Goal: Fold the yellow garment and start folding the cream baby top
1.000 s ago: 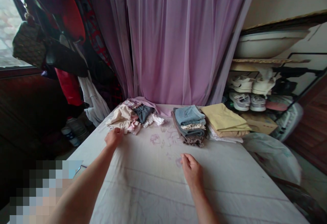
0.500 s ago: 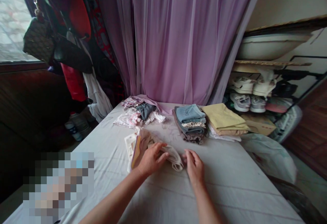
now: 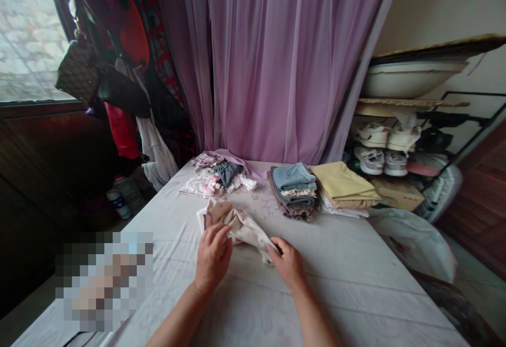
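Head view: on a pale sheet-covered surface (image 3: 336, 289), a crumpled beige garment (image 3: 239, 228) lies nearest the person, its long axis running diagonally from upper left to lower right, with the lower-right end narrowing toward the right hand. The left hand (image 3: 211, 260) is half-curled, its fingertips on the cloth's near edge; whether it grips, I cannot tell. The right hand (image 3: 288, 263) is closed around the narrow end, holding it. Beyond lie a loose heap of small clothes (image 3: 209, 181), a folded denim stack (image 3: 294, 189) and a folded yellow garment (image 3: 343, 189). To the right, a white basin (image 3: 411, 80) sits on a shelf, its contents hidden. Below stand a cardboard box (image 3: 397, 194) and a white plastic bag (image 3: 413, 244), contents also unseen.
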{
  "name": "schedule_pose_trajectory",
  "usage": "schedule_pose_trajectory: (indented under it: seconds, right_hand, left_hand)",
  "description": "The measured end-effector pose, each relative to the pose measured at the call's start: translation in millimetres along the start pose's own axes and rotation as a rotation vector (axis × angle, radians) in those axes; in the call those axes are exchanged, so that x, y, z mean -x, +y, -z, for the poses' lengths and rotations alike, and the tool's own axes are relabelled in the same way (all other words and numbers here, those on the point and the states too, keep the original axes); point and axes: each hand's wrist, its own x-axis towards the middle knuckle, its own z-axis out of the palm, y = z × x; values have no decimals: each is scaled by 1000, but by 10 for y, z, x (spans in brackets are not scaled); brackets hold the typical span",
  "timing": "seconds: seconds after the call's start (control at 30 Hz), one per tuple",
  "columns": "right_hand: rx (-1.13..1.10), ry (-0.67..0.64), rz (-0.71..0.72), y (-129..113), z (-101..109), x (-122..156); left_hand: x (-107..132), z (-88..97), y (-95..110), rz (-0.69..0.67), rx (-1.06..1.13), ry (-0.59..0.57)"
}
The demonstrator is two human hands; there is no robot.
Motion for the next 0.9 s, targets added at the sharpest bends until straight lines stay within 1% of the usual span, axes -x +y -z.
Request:
schedule_pose_trajectory:
  seconds: [0.07, 0.1, 0.17, 0.2, 0.23, 0.27, 0.33, 0.4, 0.43, 0.5, 0.57, 0.67, 0.77, 0.83, 0.9]
  right_hand:
    - [13, 72, 3, 53, -9, 1]
    - [20, 96, 3, 87, -12, 0]
    - [35, 149, 25, 161, -23, 3]
    - [45, 195, 56, 197, -29, 11]
    - [58, 253, 97, 226, -34, 24]
    - [77, 320, 141, 246, -36, 42]
    - [139, 449, 217, 236, -29, 91]
    - [224, 503, 283, 143, -3, 143]
    - [268, 496, 330, 67, 15, 163]
    - [352, 408, 443, -122, 47, 174]
    - [428, 280, 546, -319, 62, 137]
    - [534, 123, 646, -538, 38, 4]
    - [589, -6, 703, -651, -15, -155]
    - [564, -111, 734, -700, -31, -247]
    - [490, -193, 729, -750, -12, -326]
  left_hand:
    - [20, 48, -135, 83, -51, 127]
    - [35, 52, -219, 140, -69, 149]
    - [69, 28, -377, 248, -80, 109]
    - [84, 9, -434, 275, -77, 70]
    - [96, -10, -468, 275, -70, 37]
    - [103, -24, -475, 243, -63, 16]
    - [105, -26, -408, 102, -52, 7]
    - [102, 0, -267, -81, -35, -19]
    - [102, 17, -186, -171, -17, -55]
    - [112, 44, -39, -317, 23, -148]
    - [133, 54, 67, -399, 46, -214]
    - [170, 57, 146, -447, 50, -248]
    - [194, 77, 166, -483, 64, -254]
    - [202, 97, 159, -488, 74, -246]
    - [207, 109, 137, -474, 87, -222]
